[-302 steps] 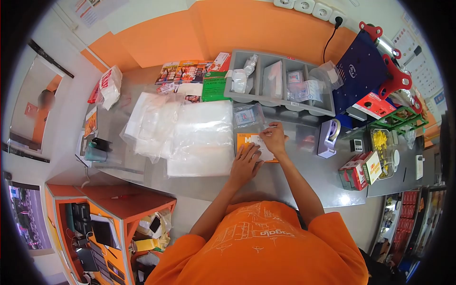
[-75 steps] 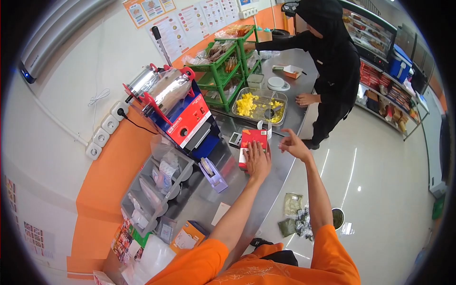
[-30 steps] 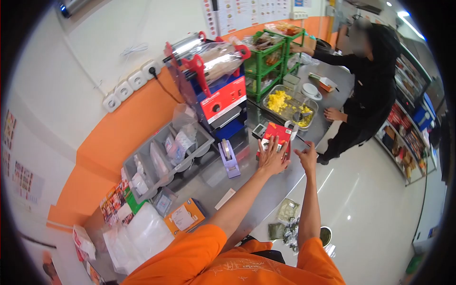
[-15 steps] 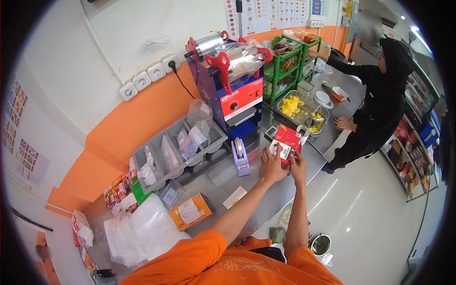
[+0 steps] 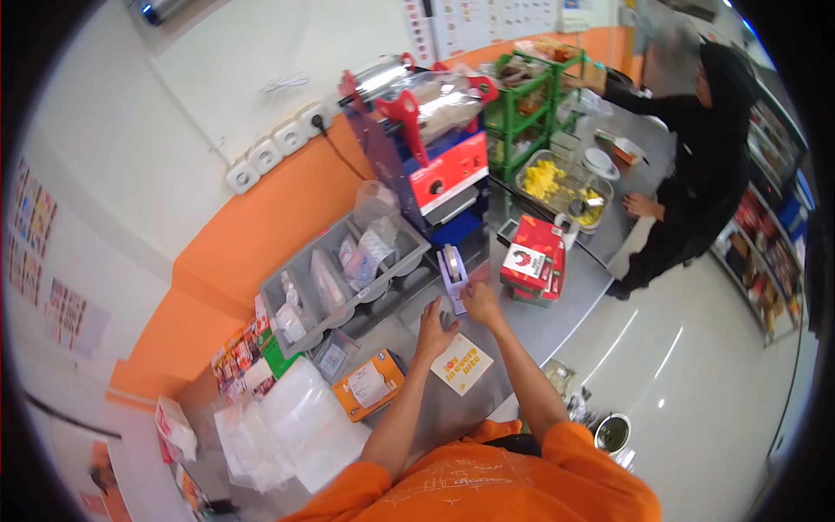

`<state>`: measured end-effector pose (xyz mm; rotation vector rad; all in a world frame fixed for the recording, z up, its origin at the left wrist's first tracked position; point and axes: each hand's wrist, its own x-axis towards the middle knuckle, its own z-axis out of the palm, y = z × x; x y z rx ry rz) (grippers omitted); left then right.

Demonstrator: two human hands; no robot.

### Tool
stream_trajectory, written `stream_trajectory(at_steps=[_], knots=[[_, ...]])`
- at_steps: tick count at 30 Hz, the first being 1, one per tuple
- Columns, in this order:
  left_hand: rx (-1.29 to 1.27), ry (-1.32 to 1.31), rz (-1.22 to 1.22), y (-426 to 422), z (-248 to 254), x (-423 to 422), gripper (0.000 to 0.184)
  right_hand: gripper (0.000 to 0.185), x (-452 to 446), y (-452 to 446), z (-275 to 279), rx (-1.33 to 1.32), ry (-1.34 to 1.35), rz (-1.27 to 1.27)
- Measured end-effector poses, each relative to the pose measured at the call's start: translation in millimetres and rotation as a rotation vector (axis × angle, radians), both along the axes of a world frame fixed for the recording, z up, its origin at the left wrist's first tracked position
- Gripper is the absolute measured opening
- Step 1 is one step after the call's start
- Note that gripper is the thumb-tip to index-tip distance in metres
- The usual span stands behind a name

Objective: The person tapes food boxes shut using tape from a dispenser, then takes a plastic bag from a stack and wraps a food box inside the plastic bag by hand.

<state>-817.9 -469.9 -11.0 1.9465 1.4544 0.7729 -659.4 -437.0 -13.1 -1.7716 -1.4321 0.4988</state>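
My right hand (image 5: 481, 304) is at the near end of the purple tape dispenser (image 5: 452, 277), its fingers drawn together; what they pinch, if anything, is too small to tell. To its left, my left hand (image 5: 435, 329) has its fingers apart and empty, over the steel counter. A pale card with yellow and orange lettering (image 5: 462, 364) lies flat just below both hands. Right of the dispenser stands a red box (image 5: 534, 255) with a white label, touched by neither hand. An orange box (image 5: 370, 385) with a white paper on top sits left of my left forearm.
A grey divided bin (image 5: 346, 300) holds plastic packets. Behind stands a blue and red sealing machine (image 5: 448, 174). Green racks (image 5: 519, 109) and a tray of yellow food (image 5: 554, 187) are farther right. A person in black (image 5: 709, 157) leans over the counter's far end. Plastic bags (image 5: 309, 422) lie at left.
Both hands have left the red box and moved left, the right one to the tape dispenser. The pale card now shows its lettering more fully. The view has shifted slightly.
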Motion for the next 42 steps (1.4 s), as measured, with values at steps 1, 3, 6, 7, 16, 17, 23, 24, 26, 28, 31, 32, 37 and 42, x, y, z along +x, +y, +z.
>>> stream_trajectory(at_steps=[1, 3, 6, 7, 16, 17, 23, 24, 26, 28, 31, 32, 37, 42], knots=[[0.031, -0.018, -0.033, 4, -10, -1, 0.077, 0.029, -1, 6, -3, -0.096, 0.098, 0.010], [0.105, -0.065, -0.083, 17, -17, 2, 0.068, 0.030, 1, 10, 0, -0.188, 0.216, 0.008], [0.135, -0.116, -0.104, 19, -19, 8, 0.053, 0.030, 1, 3, 9, -0.249, 0.290, -0.017], [0.121, -0.104, -0.091, 19, -18, 9, 0.050, 0.031, 2, 5, 8, -0.288, 0.330, -0.028], [0.240, -0.034, -0.081, 22, -16, 6, 0.040, 0.023, 18, -21, -20, -0.255, 0.842, 0.140], [0.185, -0.037, -0.075, 21, -13, 6, 0.040, 0.021, 16, -25, -28, -0.246, 0.862, 0.168], [0.165, 0.020, -0.066, 14, -8, 8, 0.041, 0.019, 3, -26, -45, -0.045, 0.239, -0.026], [0.169, 0.026, -0.066, 15, -9, 9, 0.041, 0.018, 3, -25, -50, -0.034, 0.204, -0.063], [0.193, 0.028, -0.055, 16, -11, 9, 0.041, 0.017, 1, -23, -60, -0.014, 0.141, -0.134], [0.188, 0.039, -0.047, 11, -15, 8, 0.039, 0.016, 0, -30, -77, 0.007, 0.107, -0.123], [0.309, 0.087, 0.005, 11, -22, 11, 0.047, 0.015, 23, -47, -55, -0.038, 0.143, 0.014], [0.380, 0.096, 0.053, 0, -11, 17, 0.050, 0.015, 30, -66, -35, -0.075, 0.179, 0.078], [0.466, -0.018, -0.069, -26, 65, 98, 0.076, 0.013, 136, -132, -12, -0.018, 0.805, -0.064], [0.158, 0.325, 0.042, 22, 69, 190, 0.119, 0.029, 202, -103, -39, 0.177, 0.989, -0.385]])
